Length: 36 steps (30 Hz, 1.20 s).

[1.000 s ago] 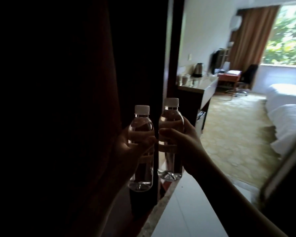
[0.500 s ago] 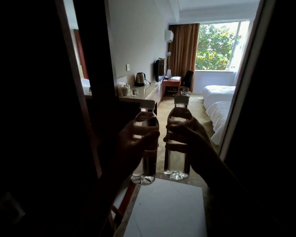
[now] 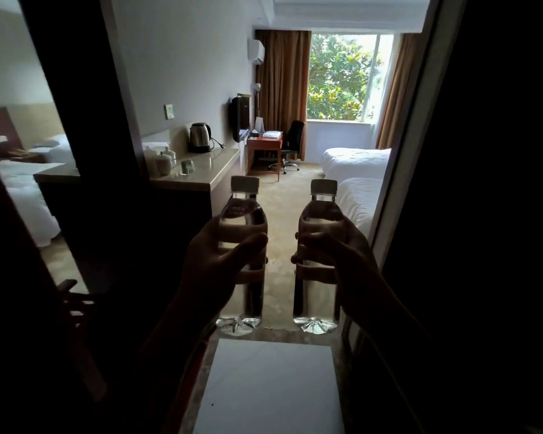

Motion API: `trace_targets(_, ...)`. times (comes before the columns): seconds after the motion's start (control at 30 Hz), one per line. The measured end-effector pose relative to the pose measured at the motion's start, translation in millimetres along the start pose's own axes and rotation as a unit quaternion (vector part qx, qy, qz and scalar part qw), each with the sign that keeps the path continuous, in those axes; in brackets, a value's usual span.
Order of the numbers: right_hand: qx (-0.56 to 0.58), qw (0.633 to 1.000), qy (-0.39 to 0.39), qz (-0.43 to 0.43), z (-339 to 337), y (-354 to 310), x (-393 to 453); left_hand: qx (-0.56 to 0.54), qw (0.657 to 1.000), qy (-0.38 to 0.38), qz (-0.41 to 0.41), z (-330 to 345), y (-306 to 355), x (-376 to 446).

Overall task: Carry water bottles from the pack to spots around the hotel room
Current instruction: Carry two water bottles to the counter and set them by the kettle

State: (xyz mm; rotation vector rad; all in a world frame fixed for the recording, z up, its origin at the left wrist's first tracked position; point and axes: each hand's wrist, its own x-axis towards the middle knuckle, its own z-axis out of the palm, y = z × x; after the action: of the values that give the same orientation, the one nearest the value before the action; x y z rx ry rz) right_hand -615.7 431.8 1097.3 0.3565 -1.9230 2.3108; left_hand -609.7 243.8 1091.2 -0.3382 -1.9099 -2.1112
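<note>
- Twin beds (image 3: 356,164) lie at the right, below the window (image 3: 342,76).
- A long surface (image 3: 201,173) on the left carries a kettle (image 3: 200,137) and cups (image 3: 163,159).
- The left hand (image 3: 213,270) has its grip closed round one upright water bottle (image 3: 243,214); the right hand (image 3: 342,264) grips another (image 3: 322,214), side by side, apart, in the doorway.

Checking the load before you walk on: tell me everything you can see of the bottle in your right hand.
The right bottle is clear plastic with a pale screw cap on, filled nearly to the neck. It is held upright in the air; the right hand wraps its middle, with the cap and ribbed base showing. It stands apart from the left bottle.
</note>
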Motion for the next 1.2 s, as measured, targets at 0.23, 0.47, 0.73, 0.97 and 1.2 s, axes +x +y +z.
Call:
trace_targets(0.23, -0.059, 0.997, 0.052, -0.027, 9.9, -0.1, 119.5, -0.063, 0.997, -0.041, -0.004, -24.9, -35.3, 128.3)
trace_targets(0.47, -0.073, 0.992, 0.103, -0.026, -7.6, 21.7, 215.0, -0.075, 0.994, -0.08, -0.014, -24.8, -71.2, 236.6)
trace_targets(0.73, -0.063, 0.991, 0.114, -0.019, -60.4, 62.8, 329.2, -0.037, 0.997, -0.064, -0.023, 2.4, -139.2, 341.5)
trace_targets(0.97, -0.026, 0.998, 0.048, -0.029, -111.8, 82.4, 456.2, -0.021, 1.0, -0.008, -0.009, 43.5, -170.9, 441.7)
trace_targets(1.2, 0.025, 0.998, -0.051, -0.028, -125.4, 96.8, 579.0, -0.01, 0.998, 0.059, -0.011, 52.1, -196.8, 526.4)
